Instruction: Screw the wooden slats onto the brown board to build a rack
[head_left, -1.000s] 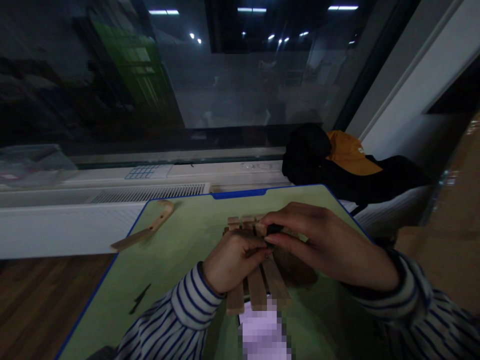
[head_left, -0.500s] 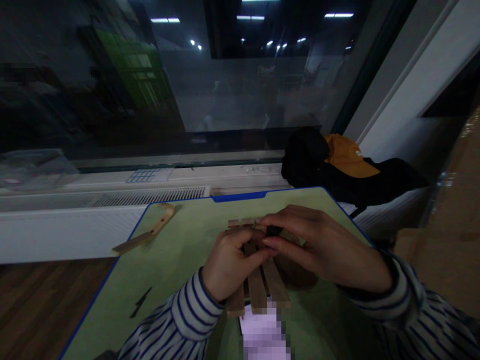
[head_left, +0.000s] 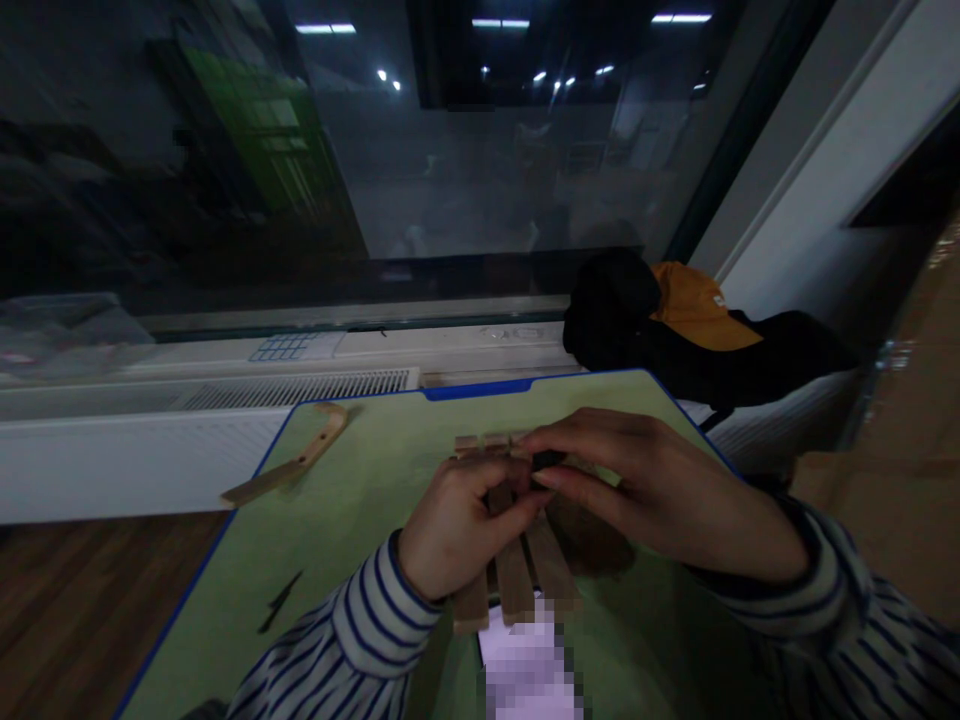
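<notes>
Three wooden slats (head_left: 514, 585) lie side by side on the small green table, their near ends pointing toward me. Over their far part, my left hand (head_left: 466, 515) is closed, thumb and fingers pinched together; what they grip is hidden. Just right of it, my right hand (head_left: 637, 490) pinches a small dark piece (head_left: 549, 459) between thumb and fingertips. The fingertips of both hands nearly meet there. Short wooden ends (head_left: 466, 442) show beyond my fingers. Below the slats rests a phone (head_left: 525, 660) with a lit screen, partly blurred.
A curved wooden piece with holes (head_left: 304, 460) overhangs the left edge of the green table (head_left: 360, 520). A thin black item (head_left: 280, 603) lies at the left. Behind stand a radiator (head_left: 300, 390) and windowsill, with an orange cap (head_left: 701, 305) on dark cloth. Cardboard (head_left: 847, 490) is on the right.
Both hands keep almost the same pose over the slats. My right wrist has shifted slightly to the right, and the view has tilted a little.
</notes>
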